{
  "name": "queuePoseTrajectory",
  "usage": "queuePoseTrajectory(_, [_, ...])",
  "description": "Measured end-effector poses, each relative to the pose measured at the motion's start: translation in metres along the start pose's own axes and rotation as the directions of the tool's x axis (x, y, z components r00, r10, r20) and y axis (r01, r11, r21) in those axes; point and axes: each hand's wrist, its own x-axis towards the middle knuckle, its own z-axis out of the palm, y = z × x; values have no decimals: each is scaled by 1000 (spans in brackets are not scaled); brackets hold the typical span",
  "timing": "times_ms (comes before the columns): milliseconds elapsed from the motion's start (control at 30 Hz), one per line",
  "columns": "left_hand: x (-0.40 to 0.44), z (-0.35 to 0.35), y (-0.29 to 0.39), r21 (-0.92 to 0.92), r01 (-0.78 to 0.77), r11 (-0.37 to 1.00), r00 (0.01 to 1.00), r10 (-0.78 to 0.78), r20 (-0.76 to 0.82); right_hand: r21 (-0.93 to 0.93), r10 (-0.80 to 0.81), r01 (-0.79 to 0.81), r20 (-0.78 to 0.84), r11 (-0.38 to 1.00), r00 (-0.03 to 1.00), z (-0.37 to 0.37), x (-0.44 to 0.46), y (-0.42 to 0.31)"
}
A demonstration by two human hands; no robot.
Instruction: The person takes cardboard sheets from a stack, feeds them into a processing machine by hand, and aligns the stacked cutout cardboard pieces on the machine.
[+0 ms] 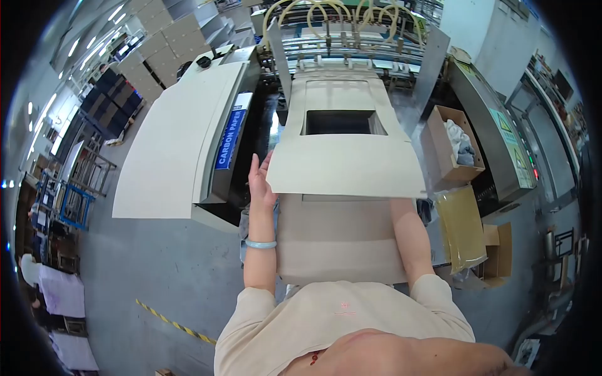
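A pale board (345,164) extends level in front of my body, its near edge above a grey-beige panel (342,238). At the board's left edge is my left hand (261,180), fingers and thumb stretched upward and apart; whether the fingertips touch the board I cannot tell. My right forearm (411,235) reaches under the board's right side, so the right hand and its fingers are hidden. Farther back, a dark rectangular opening (345,123) shows in the pale surface leading to the machine.
Large pale sheets (169,138) lie on a side table at left, by a blue "CARBON PAPER" label (231,139). A machine with yellow hoses (332,19) stands ahead. At right are a cardboard box with cloths (448,147), a wrapped yellowish package (461,229) and an open carton (497,250).
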Motion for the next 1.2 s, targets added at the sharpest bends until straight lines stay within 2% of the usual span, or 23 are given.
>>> queuePoseTrajectory(67, [-6, 2, -3, 96, -9, 995, 1000, 11, -18, 384, 154, -145, 7, 912, 988, 14, -5, 5])
queuePoseTrajectory(100, [-9, 3, -6, 96, -14, 995, 1000, 16, -19, 385, 155, -147, 12, 911, 988, 16, -4, 10])
queuePoseTrajectory(167, [-24, 6, -11, 348, -107, 931, 979, 159, -125, 511, 169, -197, 101, 836, 980, 19, 3, 26])
queuePoseTrajectory(233, [-45, 12, -12, 582, -156, 798, 928, 320, -190, 619, 171, -254, 192, 743, 966, 23, 9, 40])
queuePoseTrajectory(300, [-73, 27, -9, 766, -242, 595, 865, 490, -107, 628, 183, -260, 186, 733, 965, 36, 6, 36])
queuePoseTrajectory(333, [-85, 28, -7, 766, -242, 596, 867, 488, -106, 637, 194, -261, 174, 725, 965, 45, 2, 31])
queuePoseTrajectory(367, [-98, 25, -4, 810, -350, 471, 824, 566, 27, 646, 206, -259, 159, 718, 966, 53, -3, 26])
queuePoseTrajectory(400, [-109, 24, 0, 828, -450, 334, 765, 622, 165, 656, 217, -256, 142, 710, 966, 58, -7, 21])
queuePoseTrajectory(467, [-130, 27, 9, 838, -542, 60, 594, 733, 332, 662, 230, -268, 146, 700, 962, 67, -9, 14])
queuePoseTrajectory(500, [-139, 28, 16, 838, -542, 63, 597, 731, 331, 667, 246, -288, 159, 687, 956, 71, -10, 11])
queuePoseTrajectory(567, [-153, 27, 33, 810, -427, -403, 300, 782, 547, 675, 279, -331, 189, 660, 942, 75, -8, 9])
queuePoseTrajectory(633, [-161, 21, 49, 786, -351, -508, 152, 798, 583, 661, 260, -335, 214, 671, 942, 69, -2, 21])
queuePoseTrajectory(667, [-161, 19, 55, 787, -347, -509, 153, 798, 583, 646, 239, -340, 242, 683, 940, 65, 2, 29])
queuePoseTrajectory(733, [-164, 14, 64, 793, -560, -241, 85, 935, 344, 611, 203, -357, 308, 707, 930, 57, 8, 44])
queuePoseTrajectory(767, [-165, 12, 69, 797, -553, -244, 76, 938, 339, 606, 208, -368, 319, 705, 925, 58, 9, 43])
queuePoseTrajectory(900, [-162, 7, 86, 694, -713, 103, 48, 994, -98, 625, 337, -466, 321, 627, 885, 62, 11, 38])
queuePoseTrajectory(933, [-161, 5, 91, 696, -711, 97, 39, 994, -99, 622, 340, -474, 329, 623, 881, 64, 11, 37])
queuePoseTrajectory(1000, [-158, 2, 100, 564, -749, 347, 218, 933, -285, 620, 443, -496, 253, 608, 860, 66, 9, 35])
queuePoseTrajectory(1067, [-156, -4, 106, 377, -729, 571, 409, 805, -430, 620, 536, -509, 163, 597, 828, 66, 7, 32])
queuePoseTrajectory(1100, [-156, -7, 109, 375, -729, 572, 409, 804, -431, 619, 536, -509, 163, 598, 828, 66, 9, 33])
queuePoseTrajectory(1200, [-152, -16, 120, 327, -685, 651, 550, 757, -354, 614, 535, -522, 185, 592, 824, 66, 16, 38])
